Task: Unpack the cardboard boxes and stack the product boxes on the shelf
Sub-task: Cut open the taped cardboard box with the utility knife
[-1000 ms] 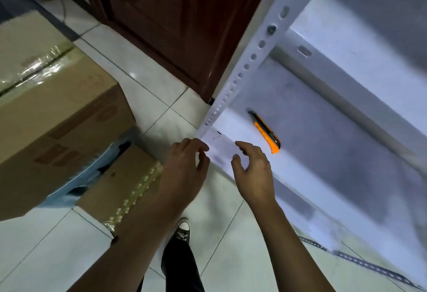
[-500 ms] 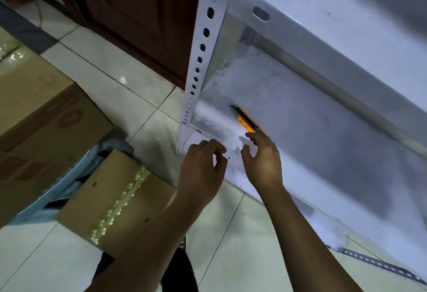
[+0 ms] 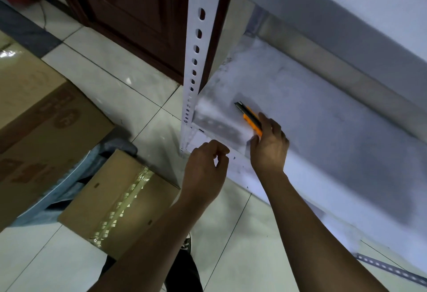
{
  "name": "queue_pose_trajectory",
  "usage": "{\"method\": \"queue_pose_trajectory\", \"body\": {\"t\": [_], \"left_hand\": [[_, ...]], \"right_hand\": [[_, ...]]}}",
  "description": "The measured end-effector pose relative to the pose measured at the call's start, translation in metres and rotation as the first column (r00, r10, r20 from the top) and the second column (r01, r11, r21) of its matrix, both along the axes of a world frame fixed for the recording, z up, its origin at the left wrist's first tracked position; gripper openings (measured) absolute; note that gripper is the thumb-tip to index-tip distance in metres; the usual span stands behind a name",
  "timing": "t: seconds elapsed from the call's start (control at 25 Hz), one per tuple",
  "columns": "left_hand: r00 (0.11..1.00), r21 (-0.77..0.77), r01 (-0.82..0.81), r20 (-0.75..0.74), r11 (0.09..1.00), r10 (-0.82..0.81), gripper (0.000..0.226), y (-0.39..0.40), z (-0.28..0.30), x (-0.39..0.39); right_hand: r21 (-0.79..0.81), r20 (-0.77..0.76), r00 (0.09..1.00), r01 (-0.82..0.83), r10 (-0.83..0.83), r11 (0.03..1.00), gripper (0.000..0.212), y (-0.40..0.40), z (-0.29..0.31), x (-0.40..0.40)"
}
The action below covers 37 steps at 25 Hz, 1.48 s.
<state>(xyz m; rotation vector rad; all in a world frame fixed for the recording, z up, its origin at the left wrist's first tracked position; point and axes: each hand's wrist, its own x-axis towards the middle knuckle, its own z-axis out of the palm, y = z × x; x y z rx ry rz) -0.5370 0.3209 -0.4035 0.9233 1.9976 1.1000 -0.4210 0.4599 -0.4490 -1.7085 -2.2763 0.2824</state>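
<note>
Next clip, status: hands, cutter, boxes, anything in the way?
Right hand touching orange box cutter on lower shelf, grip not closed. Left hand loosely curled, empty. Taped cardboard box sealed on floor. Nothing blocks the cutter.

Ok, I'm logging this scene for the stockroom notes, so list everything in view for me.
utility knife: 1, orange and black, on the lower shelf near its left corner
shelf: 1, white metal, right
cardboard boxes: 2, brown; large one left, small taped one on the floor
door: 1, dark wood, top
floor: pale tiles
shoe: 1, black, below
left hand: fingers loosely curled, holding nothing
right hand: fingers at the knife
</note>
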Motion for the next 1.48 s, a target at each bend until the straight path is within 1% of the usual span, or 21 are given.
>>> {"method": "queue_pose_trajectory", "body": {"t": [0.08,0.16,0.24,0.32,0.4,0.6,0.8,0.88,1.0,1.04,1.08,1.2,1.28,1.48], "left_hand": [[1.0,-0.015,0.005,-0.003,1.0,-0.005,0.022,-0.002,-0.001,-0.001],[1.0,-0.018,0.015,-0.022,1.0,-0.015,0.02,-0.005,-0.003,-0.002],[1.0,-0.018,0.018,-0.025,1.0,-0.018,0.018,-0.006,-0.003,-0.003],[1.0,-0.023,0.008,-0.01,1.0,-0.008,0.018,-0.007,-0.002,-0.004],[1.0,-0.018,0.0,-0.001,1.0,0.0,0.018,-0.007,-0.002,-0.002],[0.998,-0.034,-0.018,0.067,0.999,0.021,0.027,-0.01,-0.005,0.006],[0.991,-0.028,-0.054,0.125,0.998,0.057,0.038,-0.019,-0.011,0.01],[0.987,-0.04,-0.08,0.137,0.996,0.085,0.036,-0.024,-0.012,0.01],[0.978,-0.018,-0.171,0.115,0.985,0.172,0.028,-0.034,-0.014,0.006],[0.964,-0.025,-0.213,0.159,0.977,0.214,0.027,-0.038,-0.013,0.004],[0.937,-0.022,-0.26,0.235,0.965,0.258,0.026,-0.042,-0.013,0.001],[0.825,-0.029,-0.399,0.425,0.916,0.373,0.025,-0.054,-0.008,-0.011],[0.77,-0.026,-0.464,0.481,0.885,0.418,0.024,-0.062,0.0,-0.023],[0.69,-0.002,-0.564,0.549,0.826,0.472,0.019,-0.083,0.017,-0.052]], "right_hand": [[-0.004,0.036,0.999,0.018,-0.018,1.0,0.07,0.003,-0.006,0.001],[-0.012,0.084,0.996,0.042,-0.041,0.999,0.062,0.006,-0.008,0.002],[-0.034,0.083,0.996,0.043,-0.04,0.998,0.049,0.009,-0.007,0.003],[-0.076,0.01,1.0,0.022,-0.022,0.997,0.044,0.007,-0.005,0.006],[-0.111,-0.083,0.997,0.0,-0.009,0.994,0.045,-0.002,-0.002,0.009],[-0.164,-0.259,0.965,-0.011,-0.032,0.986,0.045,-0.056,0.008,0.022],[-0.246,-0.329,0.943,-0.04,-0.045,0.968,0.048,-0.116,0.022,0.03],[-0.261,-0.329,0.944,-0.054,-0.036,0.964,0.048,-0.133,0.025,0.027],[-0.279,-0.331,0.944,-0.09,-0.008,0.956,0.051,-0.154,0.028,0.018],[-0.281,-0.336,0.942,-0.11,0.01,0.953,0.052,-0.159,0.029,0.014],[-0.288,-0.34,0.94,-0.128,0.023,0.949,0.053,-0.163,0.031,0.01],[-0.321,-0.362,0.93,-0.189,0.064,0.928,0.055,-0.166,0.037,-0.005],[-0.319,-0.405,0.909,-0.238,0.095,0.918,0.056,-0.169,0.043,-0.015],[-0.332,-0.467,0.873,-0.318,0.138,0.888,0.056,-0.178,0.058,-0.046]]}}
